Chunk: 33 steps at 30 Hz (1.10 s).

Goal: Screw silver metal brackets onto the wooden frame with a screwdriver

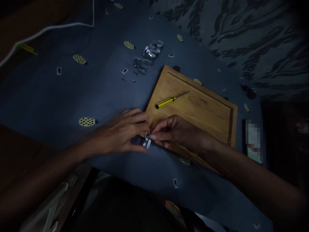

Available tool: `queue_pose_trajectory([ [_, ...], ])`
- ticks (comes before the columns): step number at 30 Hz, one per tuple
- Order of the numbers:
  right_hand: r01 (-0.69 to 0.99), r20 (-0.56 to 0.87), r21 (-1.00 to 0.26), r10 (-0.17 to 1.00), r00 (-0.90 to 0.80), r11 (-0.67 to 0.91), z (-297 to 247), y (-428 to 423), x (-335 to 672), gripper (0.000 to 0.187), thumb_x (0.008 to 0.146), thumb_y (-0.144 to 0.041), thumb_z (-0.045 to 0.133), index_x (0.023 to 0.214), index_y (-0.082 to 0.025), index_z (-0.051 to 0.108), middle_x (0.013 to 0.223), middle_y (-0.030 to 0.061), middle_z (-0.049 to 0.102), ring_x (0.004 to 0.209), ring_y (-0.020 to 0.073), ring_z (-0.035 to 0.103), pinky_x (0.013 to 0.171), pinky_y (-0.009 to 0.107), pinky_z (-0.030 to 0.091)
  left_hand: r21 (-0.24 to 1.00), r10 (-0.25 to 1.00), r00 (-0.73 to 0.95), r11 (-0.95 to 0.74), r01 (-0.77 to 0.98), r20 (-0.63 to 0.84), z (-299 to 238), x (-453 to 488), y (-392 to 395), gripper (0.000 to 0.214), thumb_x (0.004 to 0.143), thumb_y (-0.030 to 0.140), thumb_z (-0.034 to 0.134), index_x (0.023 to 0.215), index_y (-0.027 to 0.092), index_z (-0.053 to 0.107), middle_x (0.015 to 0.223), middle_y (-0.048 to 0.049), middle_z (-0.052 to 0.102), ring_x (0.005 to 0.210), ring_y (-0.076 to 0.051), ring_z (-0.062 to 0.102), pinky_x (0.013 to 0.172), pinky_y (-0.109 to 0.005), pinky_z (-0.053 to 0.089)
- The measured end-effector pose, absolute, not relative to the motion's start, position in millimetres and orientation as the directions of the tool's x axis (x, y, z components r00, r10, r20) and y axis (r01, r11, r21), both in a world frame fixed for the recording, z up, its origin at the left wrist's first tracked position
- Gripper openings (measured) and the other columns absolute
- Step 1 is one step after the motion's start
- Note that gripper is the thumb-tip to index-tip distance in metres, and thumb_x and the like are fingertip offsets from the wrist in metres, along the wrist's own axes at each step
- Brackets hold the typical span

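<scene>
A small shiny metal clamp [146,143] is between my two hands, at the near left corner of a wooden cutting board. My left hand [127,130] holds it from the left, thumb below and fingers curled above. From the right, my right hand [172,133] pinches the clamp's upper end with thumb and fingertips; whether a tiny part is also in that pinch is hidden. On the wooden board [205,111] lies a yellow-and-black screwdriver [166,102], its tip pointing to the upper right.
Beyond the board's left edge lie more metal clamps [153,49], a loop-shaped clamp [142,65] and two small screws [124,79]. A dark blue pineapple-print cloth [101,93] covers the table. A white cable [65,25] crosses the upper left. At right sits a phone-like object [245,138], partly blurred.
</scene>
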State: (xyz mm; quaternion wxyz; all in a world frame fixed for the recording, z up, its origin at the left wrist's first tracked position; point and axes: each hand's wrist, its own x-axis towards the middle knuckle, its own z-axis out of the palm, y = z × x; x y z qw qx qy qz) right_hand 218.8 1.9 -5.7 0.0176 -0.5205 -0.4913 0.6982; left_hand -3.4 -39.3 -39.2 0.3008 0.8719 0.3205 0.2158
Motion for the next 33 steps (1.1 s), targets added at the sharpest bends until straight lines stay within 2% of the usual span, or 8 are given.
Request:
queue_pose_trajectory([
  [8,0.462,-0.691,-0.722,0.565,-0.451,-0.514,-5.2,-2.6,213.9,0.039,0.048,-0.042,0.102,0.056,-0.018,0.072,0.051,-0.0049,0.063,0.043,0.0046,0.05,0.043,0.02,0.037,0.665,0.678,0.704,-0.629,0.404,0.214,-42.2,-4.5,-38.6,0.037,0.088,0.045,0.084,0.104,0.016,0.069,0.112,-0.0073,0.066,0.104,-0.025,0.058,0.094,-0.041,0.05],
  [14,0.451,-0.642,-0.76,0.647,-0.412,-0.467,-8.9,-11.9,216.9,0.041,0.055,-0.048,0.099,0.06,-0.017,0.073,0.053,-0.0038,0.062,0.046,0.0047,0.05,0.044,0.019,0.038,0.677,0.677,0.701,-0.625,0.388,0.224,-42.9,-4.7,-38.7,0.035,0.087,0.043,0.085,0.104,0.015,0.069,0.111,-0.0076,0.066,0.104,-0.025,0.058,0.095,-0.041,0.051],
  [20,0.418,-0.609,-0.79,0.655,-0.448,-0.449,-13.7,-11.8,214.9,0.045,0.052,-0.051,0.099,0.058,-0.017,0.07,0.049,-0.0052,0.059,0.043,0.004,0.046,0.041,0.019,0.035,0.684,0.679,0.691,-0.627,0.372,0.247,-43.0,-5.0,-38.1,0.036,0.086,0.04,0.087,0.106,0.015,0.07,0.109,-0.0072,0.066,0.103,-0.025,0.059,0.094,-0.04,0.051],
  [33,0.378,-0.571,-0.819,0.688,-0.449,-0.432,-9.3,-15.5,222.2,0.045,0.056,-0.054,0.097,0.064,-0.017,0.073,0.061,-0.0016,0.068,0.05,0.0071,0.055,0.05,0.021,0.044,0.657,0.664,0.705,-0.651,0.381,0.249,-44.6,-6.0,-36.6,0.037,0.088,0.046,0.083,0.107,0.017,0.07,0.111,-0.0066,0.067,0.104,-0.023,0.059,0.095,-0.037,0.05],
])
